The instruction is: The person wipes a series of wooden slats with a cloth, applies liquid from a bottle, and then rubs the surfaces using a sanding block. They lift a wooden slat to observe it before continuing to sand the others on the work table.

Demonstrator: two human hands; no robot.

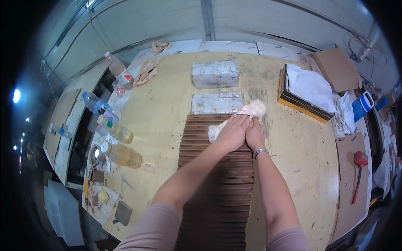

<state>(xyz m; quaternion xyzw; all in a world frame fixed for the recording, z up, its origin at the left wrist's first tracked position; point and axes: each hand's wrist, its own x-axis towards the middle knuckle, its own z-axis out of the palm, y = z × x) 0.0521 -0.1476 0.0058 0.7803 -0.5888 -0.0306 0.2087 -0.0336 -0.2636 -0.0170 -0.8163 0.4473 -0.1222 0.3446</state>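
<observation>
A long panel of dark brown wooden slats (215,175) lies lengthwise in front of me, its ridges running crosswise. Near its far end I hold a bunched whitish cloth (254,109) against the slats, and part of it sticks out past each side of my hands. My left hand (234,131) lies over the cloth with fingers pressed down on it. Close against it, my right hand (255,134), with a metal watch band at the wrist, also grips the cloth. My fingertips are partly hidden. A wrapped white block (217,103) stands right at the panel's far end.
Another wrapped block (215,74) sits farther back. Along the left edge stand several bottles, including one with amber liquid (121,154); a sanding block (123,213) lies nearer. To the right are a black-and-yellow box (305,106) with white cloth, a blue container (362,106) and a red-headed mallet (360,160).
</observation>
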